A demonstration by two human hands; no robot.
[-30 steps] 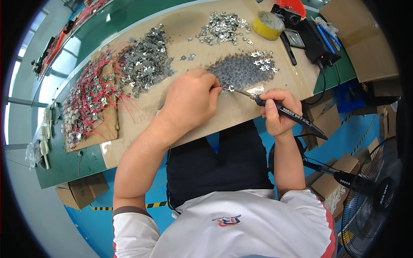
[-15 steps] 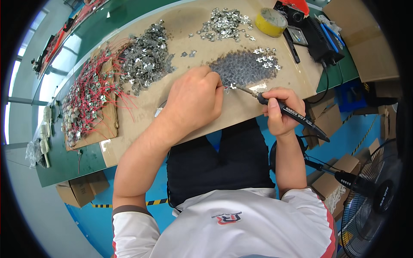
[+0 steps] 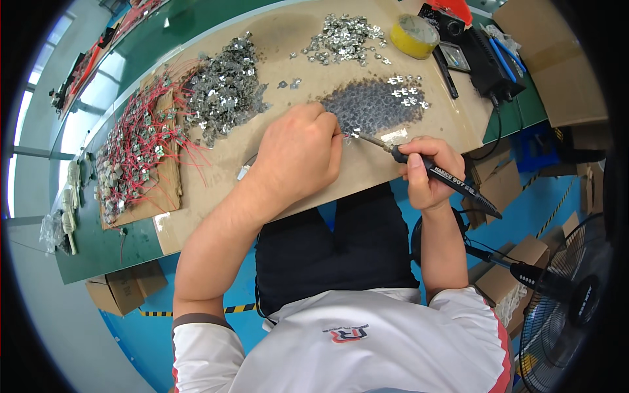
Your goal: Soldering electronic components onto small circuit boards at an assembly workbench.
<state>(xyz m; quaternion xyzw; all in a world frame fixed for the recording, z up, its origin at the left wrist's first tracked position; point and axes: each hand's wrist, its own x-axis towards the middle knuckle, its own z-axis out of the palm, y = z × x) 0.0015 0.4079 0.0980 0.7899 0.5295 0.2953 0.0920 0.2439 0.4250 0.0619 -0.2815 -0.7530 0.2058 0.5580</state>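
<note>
My right hand (image 3: 429, 171) grips a black soldering iron (image 3: 438, 175); its metal tip points left at a small metal clip (image 3: 354, 133) on the cardboard-covered bench (image 3: 367, 170). My left hand (image 3: 298, 157) rests fingers down on the cardboard and pinches that small piece at the iron's tip; what is under the fingers is hidden. A dark scorched patch (image 3: 373, 105) with a few shiny clips lies just beyond the tip.
A heap of metal clips (image 3: 226, 92) and a pile with red wires (image 3: 134, 157) lie to the left. More clips (image 3: 344, 36), a yellow tape roll (image 3: 414, 34) and a black soldering station (image 3: 488, 62) sit at the back. A fan (image 3: 570, 301) and cardboard boxes stand right.
Both hands have stayed at the same spot on the cardboard; the iron's tip has shifted only slightly at the piece under my left fingers.
</note>
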